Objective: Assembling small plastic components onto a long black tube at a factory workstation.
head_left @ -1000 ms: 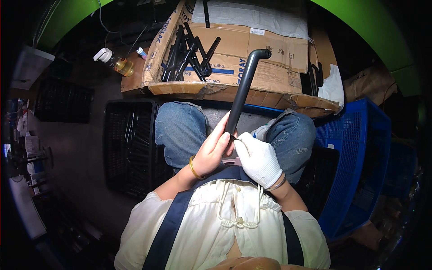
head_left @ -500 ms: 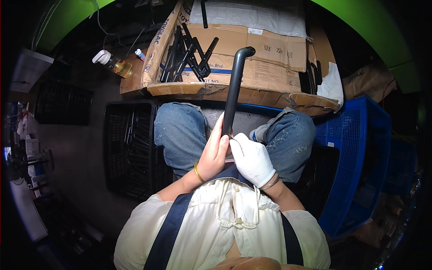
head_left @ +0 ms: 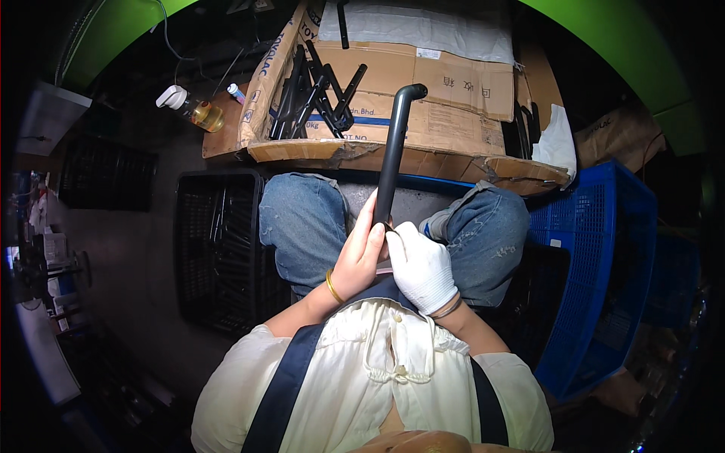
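A black bent tube (head_left: pixel 391 155) stands up between my legs, its short crooked end at the top pointing right. My bare left hand (head_left: pixel 358 260), with a yellow bangle at the wrist, is closed round its lower part. Against the tube's lower end rests my right hand (head_left: pixel 421 270) in a white knitted glove, its thumb and fingertips pinched together. A small dark bit shows at those fingertips, too small to name. The tube's bottom end is hidden by the hands.
Ahead is a cardboard-lined surface (head_left: pixel 461 113) with several black tube parts (head_left: pixel 321 94) at its left. A black crate (head_left: pixel 219 249) of dark parts stands left of my knee, a blue crate (head_left: pixel 574 287) to the right. A bottle (head_left: pixel 204 115) stands at the upper left.
The tube's top end has dropped slightly. My gloved right hand has shifted a little to the left, still pinching at the lower end; the left hand keeps its hold.
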Demonstrator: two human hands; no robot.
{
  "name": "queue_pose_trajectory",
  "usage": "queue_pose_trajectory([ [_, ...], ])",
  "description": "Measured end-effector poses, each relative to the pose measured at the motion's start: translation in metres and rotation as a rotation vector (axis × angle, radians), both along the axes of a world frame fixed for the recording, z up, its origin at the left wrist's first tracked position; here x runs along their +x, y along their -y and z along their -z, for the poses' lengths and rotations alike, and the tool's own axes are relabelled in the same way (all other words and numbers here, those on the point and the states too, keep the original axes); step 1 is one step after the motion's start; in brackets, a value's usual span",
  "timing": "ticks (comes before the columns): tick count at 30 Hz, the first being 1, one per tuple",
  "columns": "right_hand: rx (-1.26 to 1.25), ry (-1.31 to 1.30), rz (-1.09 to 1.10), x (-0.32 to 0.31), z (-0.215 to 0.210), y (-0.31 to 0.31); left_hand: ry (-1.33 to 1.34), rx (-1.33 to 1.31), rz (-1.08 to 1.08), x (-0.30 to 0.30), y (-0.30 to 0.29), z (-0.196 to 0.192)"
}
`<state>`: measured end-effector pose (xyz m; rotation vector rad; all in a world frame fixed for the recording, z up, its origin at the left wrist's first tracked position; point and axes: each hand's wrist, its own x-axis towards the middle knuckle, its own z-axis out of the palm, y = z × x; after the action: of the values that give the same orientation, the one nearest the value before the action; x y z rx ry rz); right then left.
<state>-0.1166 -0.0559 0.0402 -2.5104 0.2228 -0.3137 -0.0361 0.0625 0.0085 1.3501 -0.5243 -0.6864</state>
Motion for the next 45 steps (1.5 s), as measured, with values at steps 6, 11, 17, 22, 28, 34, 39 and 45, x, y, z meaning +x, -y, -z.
queue_pose_trajectory([
  [6, 0.508, 0.23, 0.326, 0.011, 0.013, 0.019, -0.71, -0.253, 0.141, 0.008, -0.002, -0.014],
  [11, 1.103, -0.129, 0.325, 0.019, -0.008, 0.04, -1.285, -0.403, 0.519, 0.011, 0.005, -0.017],
  [17, 0.542, -0.137, 0.316, 0.021, -0.016, 0.043, -0.585, 0.02, 0.176, 0.004, 0.009, -0.009],
  [22, 0.403, 0.112, 0.132, -0.003, -0.007, 0.046, -0.625, -0.086, 0.128, 0.018, 0.002, -0.013],
  [28, 0.212, -0.161, 0.014, -0.01, -0.03, 0.025, -0.598, -0.03, 0.118, 0.018, 0.003, -0.02],
  [34, 0.068, -0.117, -0.176, -0.005, -0.029, 0.026, -0.587, 0.109, 0.061, 0.014, 0.008, -0.033],
  [39, -0.03, -0.116, -0.226, -0.002, -0.032, 0.025, -0.441, 0.07, 0.104, 0.014, 0.005, -0.03],
  [45, 0.133, -0.254, -0.202, 0.0, -0.031, 0.03, -0.389, 0.076, 0.139, 0.013, 0.005, -0.029],
])
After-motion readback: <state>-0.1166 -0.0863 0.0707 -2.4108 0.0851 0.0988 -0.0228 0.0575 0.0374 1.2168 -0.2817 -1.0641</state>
